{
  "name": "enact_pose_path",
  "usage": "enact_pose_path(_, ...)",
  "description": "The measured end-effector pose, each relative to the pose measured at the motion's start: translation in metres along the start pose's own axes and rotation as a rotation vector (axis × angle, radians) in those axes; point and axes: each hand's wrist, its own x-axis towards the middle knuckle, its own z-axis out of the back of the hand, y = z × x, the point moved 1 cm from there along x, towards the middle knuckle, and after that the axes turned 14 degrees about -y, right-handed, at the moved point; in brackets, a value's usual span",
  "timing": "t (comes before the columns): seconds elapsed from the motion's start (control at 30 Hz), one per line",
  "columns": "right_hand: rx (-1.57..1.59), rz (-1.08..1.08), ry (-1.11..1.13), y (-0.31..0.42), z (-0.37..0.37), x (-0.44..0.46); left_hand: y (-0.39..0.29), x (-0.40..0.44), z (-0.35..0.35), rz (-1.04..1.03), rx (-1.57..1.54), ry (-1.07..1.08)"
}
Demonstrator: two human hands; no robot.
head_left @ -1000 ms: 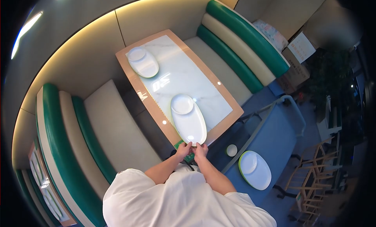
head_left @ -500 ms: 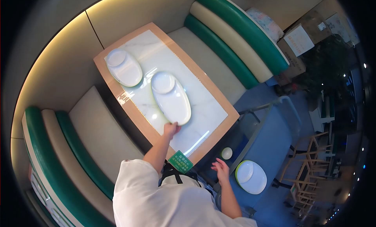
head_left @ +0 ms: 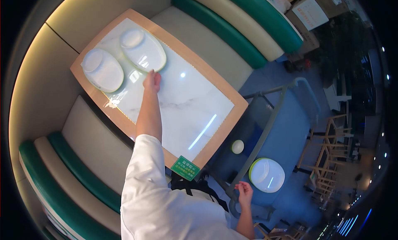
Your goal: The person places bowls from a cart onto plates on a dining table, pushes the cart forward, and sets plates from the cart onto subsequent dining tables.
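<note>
My left arm reaches over the table, and my left hand [head_left: 152, 80] is closed on the near rim of an oval white plate [head_left: 151, 53] with a round compartment at its far end. A second divided oval plate [head_left: 108, 74] lies to its left, with a small gap between them. Off the table's near right corner, my right hand [head_left: 244, 193] is held in the air with its fingers loosely bent and nothing in them. Close by it, on a grey-blue cart, rest similar green-rimmed plates [head_left: 267, 175], apparently stacked.
The table [head_left: 211, 142] has a wooden border and a green sign [head_left: 185, 168] at its near corner. Benches [head_left: 207, 37] flank it. The cart [head_left: 286, 132] has a raised grey rail and a small white bowl [head_left: 237, 146] beside it. Wooden chairs [head_left: 327, 157] stand at right.
My left hand has moved the plate away from me, toward the far end beside the other plate. My right hand has lowered slightly, its fingers more bent. The view has shifted.
</note>
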Motion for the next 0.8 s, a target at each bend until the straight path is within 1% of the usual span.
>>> enact_pose_path(0.07,-0.020,0.065,-0.008,0.008,0.004,-0.006,0.002,-0.020,-0.010,-0.193,0.048,0.009)
enact_pose_path(0.1,-0.053,0.092,-0.030,0.014,0.008,-0.010,0.014,-0.029,-0.001,-0.193,0.059,0.006)
enact_pose_path(0.17,-0.069,0.124,-0.061,0.011,0.020,-0.010,0.037,-0.057,0.027,-0.783,0.868,0.145)
enact_pose_path(0.2,-0.084,0.162,-0.094,0.009,0.026,-0.009,0.054,-0.076,0.052,-1.156,1.038,0.276)
enact_pose_path(0.23,-0.082,0.191,-0.118,0.006,0.033,-0.007,0.067,-0.113,0.074,-1.226,1.358,0.341)
enact_pose_path(0.27,-0.071,0.191,-0.125,0.004,0.043,-0.003,0.085,-0.143,0.104,-1.481,1.643,0.412)
enact_pose_path(0.3,-0.077,0.222,-0.173,0.000,0.054,0.001,0.113,-0.151,0.138,-1.567,1.599,0.417)
enact_pose_path(0.37,-0.092,0.288,-0.252,-0.011,0.079,0.012,0.133,-0.165,0.181,-1.574,1.588,0.382)
enact_pose_path(0.4,-0.109,0.318,-0.290,-0.018,0.095,0.017,0.133,-0.176,0.186,-1.532,1.608,0.374)
enact_pose_path(0.43,-0.106,0.326,-0.333,-0.026,0.108,0.021,0.136,-0.181,0.191,-1.551,1.623,0.360)
enact_pose_path(0.5,-0.103,0.357,-0.417,-0.041,0.140,0.031,0.135,-0.195,0.195,-1.476,1.661,0.404)
enact_pose_path(0.53,-0.095,0.382,-0.445,-0.046,0.156,0.035,0.131,-0.203,0.197,-1.458,1.699,0.462)
enact_pose_path(0.57,-0.127,0.374,-0.477,-0.043,0.172,0.035,0.134,-0.191,0.209,-1.515,1.707,0.498)
enact_pose_path(0.6,-0.154,0.363,-0.500,-0.039,0.184,0.038,0.132,-0.192,0.215,-1.504,1.738,0.547)
enact_pose_path(0.63,-0.131,0.388,-0.521,-0.031,0.196,0.044,0.125,-0.202,0.220,-1.478,1.819,0.572)
enact_pose_path(0.67,-0.081,0.408,-0.553,-0.041,0.227,0.047,0.122,-0.217,0.237,-1.355,1.919,0.569)
enact_pose_path(0.73,-0.038,0.426,-0.584,-0.072,0.261,0.078,0.130,-0.210,0.266,-1.261,1.994,0.563)
enact_pose_path(0.77,-0.023,0.444,-0.602,-0.090,0.274,0.088,0.142,-0.210,0.287,-1.259,2.060,0.512)
enact_pose_path(0.8,0.029,0.433,-0.617,-0.097,0.285,0.096,0.155,-0.217,0.307,-1.227,2.045,0.483)
